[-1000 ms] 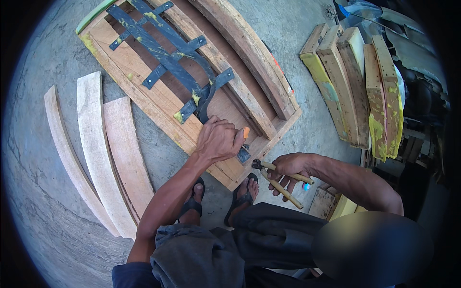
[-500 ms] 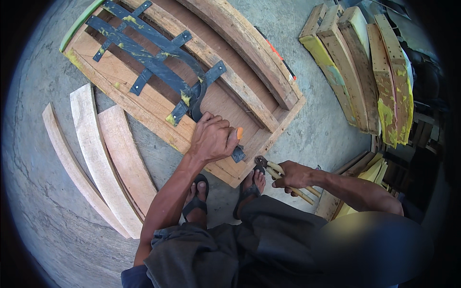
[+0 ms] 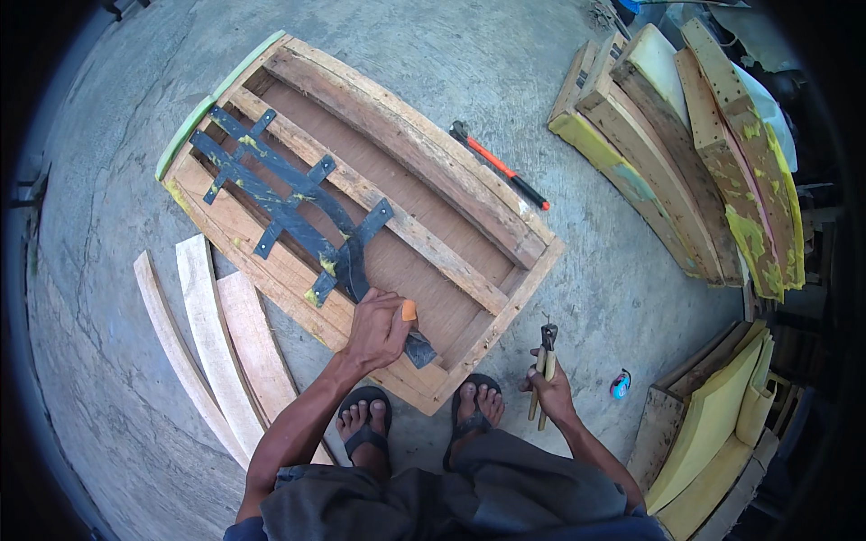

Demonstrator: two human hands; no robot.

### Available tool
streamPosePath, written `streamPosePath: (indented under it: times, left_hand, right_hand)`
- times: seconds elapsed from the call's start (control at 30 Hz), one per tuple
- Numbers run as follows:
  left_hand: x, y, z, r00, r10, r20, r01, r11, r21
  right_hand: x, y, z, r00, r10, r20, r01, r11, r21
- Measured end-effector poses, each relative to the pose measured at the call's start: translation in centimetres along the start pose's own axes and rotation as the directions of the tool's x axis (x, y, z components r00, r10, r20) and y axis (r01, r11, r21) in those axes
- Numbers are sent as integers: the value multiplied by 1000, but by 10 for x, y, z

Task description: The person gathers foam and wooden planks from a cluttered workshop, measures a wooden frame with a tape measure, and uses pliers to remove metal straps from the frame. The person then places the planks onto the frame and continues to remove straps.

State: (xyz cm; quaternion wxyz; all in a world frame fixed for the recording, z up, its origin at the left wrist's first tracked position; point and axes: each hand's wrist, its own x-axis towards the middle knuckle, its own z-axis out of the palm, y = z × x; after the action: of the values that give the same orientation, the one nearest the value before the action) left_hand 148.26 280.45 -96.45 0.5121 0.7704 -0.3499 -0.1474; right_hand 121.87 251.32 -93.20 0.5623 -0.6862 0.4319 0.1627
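My left hand (image 3: pixel 374 332) is closed around the loose end of a dark rubber strap (image 3: pixel 354 266), over the near corner of a wooden frame (image 3: pixel 451 270). An orange patch shows on that hand's thumb. The rest of the strap lies crossed with other dark strips, fastened across the frame's slats and marked with yellow bits. My right hand (image 3: pixel 552 394) grips pincers (image 3: pixel 548 338) by their cream handles, jaws pointing away from me, just right of the frame. A thin piece like a nail sticks up from the jaws.
A hammer (image 3: pixel 501 164) with an orange and black handle lies beyond the frame. Curved wooden boards (image 3: pixel 216 334) rest on the left. Wooden frames with yellow foam (image 3: pixel 649 171) stand at right, more foam pieces (image 3: pixel 713 442) nearer. A blue tape measure (image 3: pixel 620 385) sits on the concrete.
My right hand has drawn the pincers away from the frame's near corner, turning the jaws upward. My left hand still holds the strap. The view has shifted, showing the whole hammer.
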Motion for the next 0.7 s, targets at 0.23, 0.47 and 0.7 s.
streamPosePath:
  times: [0.23,0.47,0.7]
  left_hand:
    - [70,80,-107,971,11,-238,-162,762,-627]
    - [76,-5,-197,825,-375,-423,313,926,-209]
    - [27,-100,-197,983,-178,-34,135,597,791]
  right_hand:
    - [17,-43,-55,936,302,183,-351,856,379]
    - [17,5,-31,912,191,364,-373,758,535]
    - [-2,-10,72,883,92,460,-449,446,774]
